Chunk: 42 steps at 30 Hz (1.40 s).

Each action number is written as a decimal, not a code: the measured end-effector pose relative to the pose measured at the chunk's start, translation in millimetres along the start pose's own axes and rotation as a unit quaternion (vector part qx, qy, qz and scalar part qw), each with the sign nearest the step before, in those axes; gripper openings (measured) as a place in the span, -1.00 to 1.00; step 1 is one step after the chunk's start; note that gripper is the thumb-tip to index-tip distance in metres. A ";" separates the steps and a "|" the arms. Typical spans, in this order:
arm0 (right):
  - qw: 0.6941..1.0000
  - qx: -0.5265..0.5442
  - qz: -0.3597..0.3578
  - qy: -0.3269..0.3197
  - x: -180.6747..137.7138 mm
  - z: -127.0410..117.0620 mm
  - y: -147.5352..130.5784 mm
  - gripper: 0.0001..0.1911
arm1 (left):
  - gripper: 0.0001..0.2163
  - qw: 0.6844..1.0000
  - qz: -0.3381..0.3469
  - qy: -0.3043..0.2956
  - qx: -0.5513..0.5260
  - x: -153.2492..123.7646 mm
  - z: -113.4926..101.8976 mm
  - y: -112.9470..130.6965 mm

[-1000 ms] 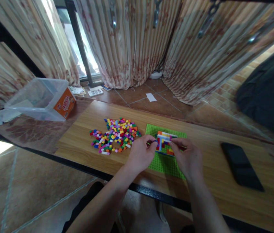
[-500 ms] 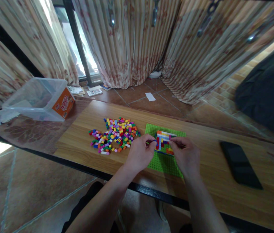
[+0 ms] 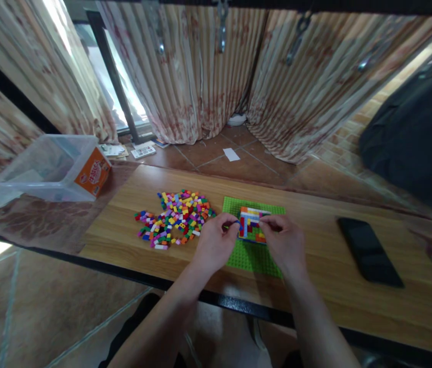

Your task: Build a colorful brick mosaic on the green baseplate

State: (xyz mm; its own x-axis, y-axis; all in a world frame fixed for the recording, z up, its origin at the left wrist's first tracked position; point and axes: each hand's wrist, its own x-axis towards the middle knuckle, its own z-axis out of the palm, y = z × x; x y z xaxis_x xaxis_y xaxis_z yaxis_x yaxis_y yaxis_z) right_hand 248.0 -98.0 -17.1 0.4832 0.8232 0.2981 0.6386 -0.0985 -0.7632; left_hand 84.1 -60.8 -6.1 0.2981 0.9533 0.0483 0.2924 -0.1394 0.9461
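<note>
A green baseplate (image 3: 250, 255) lies on the wooden table (image 3: 315, 276), with a small multicoloured brick build (image 3: 249, 224) standing on its far half. My left hand (image 3: 216, 243) is at the build's left side, fingers pinched together on a small blue piece I can barely see. At the build's right side, my right hand (image 3: 283, 243) has its fingers curled and pinching the top right edge. A heap of small loose coloured bricks (image 3: 172, 217) lies left of the plate.
A black phone (image 3: 369, 251) lies flat on the table to the right. A clear plastic box (image 3: 47, 166) with an orange label stands at the far left. Curtains (image 3: 216, 76) hang behind, over a tiled floor. A dark shape (image 3: 418, 133) fills the right edge.
Both hands stay on the build, hardly moving. The view has shifted, so everything sits a little further left and higher in the picture.
</note>
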 end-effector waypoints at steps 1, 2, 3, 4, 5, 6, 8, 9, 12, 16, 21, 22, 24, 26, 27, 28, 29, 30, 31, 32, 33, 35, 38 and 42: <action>1.000 0.002 0.001 -0.001 -0.3 0.2 1.0 -0.82 | -0.88 1.000 0.004 0.001 -0.002 0.4 0.6 -1.6; 1.000 0.007 0.002 -0.001 -0.7 0.6 2.1 -0.83 | -0.88 1.000 0.009 0.002 -0.004 0.8 1.2 -3.1; 1.000 0.014 0.004 0.003 -1.4 0.9 3.3 -0.83 | -0.88 1.000 0.013 0.003 -0.007 1.1 1.7 -4.5; 1.000 0.025 0.008 0.010 -2.2 1.2 4.3 -0.83 | -0.88 1.000 0.017 0.003 -0.010 1.3 2.2 -5.6; 0.999 0.037 0.011 0.020 -3.2 1.4 5.0 -0.83 | -0.88 1.000 0.018 0.003 -0.014 1.5 2.7 -6.4; 0.998 0.052 0.013 0.030 -4.2 1.5 5.2 -0.83 | -0.88 1.000 0.018 0.003 -0.017 1.7 3.0 -7.0; 0.996 0.083 0.005 0.043 -6.3 1.0 3.3 -0.83 | -0.88 1.000 0.014 0.001 -0.027 1.9 3.5 -7.5; 0.994 0.097 -0.008 0.043 -7.3 0.3 1.1 -0.82 | -0.89 0.999 0.012 0.000 -0.037 2.0 3.7 -7.5; 0.991 0.116 -0.065 0.017 -10.4 -2.0 -8.7 -0.83 | -0.90 0.997 0.005 -0.002 -0.078 2.1 4.4 -6.9; 0.984 0.106 -0.128 -0.059 -14.3 -2.2 -19.5 -0.84 | -0.92 0.990 -0.008 -0.019 -0.142 1.2 5.6 -4.4; 0.983 0.085 -0.133 -0.098 -15.3 -0.8 -17.3 -0.85 | -0.92 0.978 -0.025 -0.037 -0.206 -0.4 8.2 1.3; 0.983 0.081 -0.130 -0.100 -14.8 -1.6 -16.2 -0.85 | -0.92 0.975 -0.027 -0.042 -0.217 -0.5 8.9 2.4; 0.983 0.077 -0.127 -0.107 -13.5 -3.7 -14.9 -0.85 | -0.92 0.970 -0.028 -0.050 -0.237 -0.7 10.2 3.8; 0.982 0.076 -0.125 -0.115 -12.6 -5.7 -14.9 -0.84 | -0.93 0.966 -0.027 -0.051 -0.251 -0.7 11.5 4.3; 0.982 0.076 -0.124 -0.119 -12.5 -6.3 -15.1 -0.84 | -0.94 0.965 -0.026 -0.051 -0.255 -0.8 12.1 4.3; 0.982 0.078 -0.123 -0.121 -12.4 -6.7 -15.3 -0.84 | -0.94 0.965 -0.025 -0.051 -0.258 -1.0 12.8 4.2; 0.982 0.081 -0.121 -0.122 -12.5 -7.0 -15.4 -0.84 | -0.94 0.964 -0.023 -0.051 -0.259 -1.3 13.4 4.0; 0.982 0.083 -0.119 -0.123 -12.5 -7.2 -15.1 -0.84 | -0.94 0.964 -0.021 -0.053 -0.260 -1.6 14.1 3.8; 0.982 0.086 -0.118 -0.124 -12.2 -7.5 -14.4 -0.84 | -0.94 0.964 -0.019 -0.056 -0.258 -2.0 14.7 3.5; 0.982 0.087 -0.116 -0.125 -11.7 -8.1 -13.3 -0.84 | -0.94 0.965 -0.018 -0.056 -0.254 -2.2 15.1 2.9; 0.982 0.087 -0.114 -0.122 -10.7 -9.1 -11.5 -0.84 | -0.94 0.967 -0.016 -0.054 -0.247 -2.3 15.3 2.1; 0.986 0.083 -0.106 -0.100 -7.6 -12.4 -6.4 -0.84 | -0.94 0.975 -0.013 -0.038 -0.220 -1.8 14.6 -0.8; 0.991 0.063 -0.103 -0.051 -1.6 -18.9 3.3 -0.84 | -0.92 0.989 -0.002 0.003 -0.150 0.9 10.6 -6.9; 0.991 0.008 -0.121 -0.053 2.2 -22.2 12.1 -0.81 | -0.89 0.998 0.000 0.017 -0.062 4.0 4.2 -10.8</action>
State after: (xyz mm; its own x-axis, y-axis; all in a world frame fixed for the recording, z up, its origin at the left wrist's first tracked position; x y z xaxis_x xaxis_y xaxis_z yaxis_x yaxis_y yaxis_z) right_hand 270.0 -109.8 -13.0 0.2510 0.8760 0.4119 0.7185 0.1165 -0.6856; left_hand 86.0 -56.7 -17.5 0.2659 0.9623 0.0568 0.1774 -0.1068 0.9783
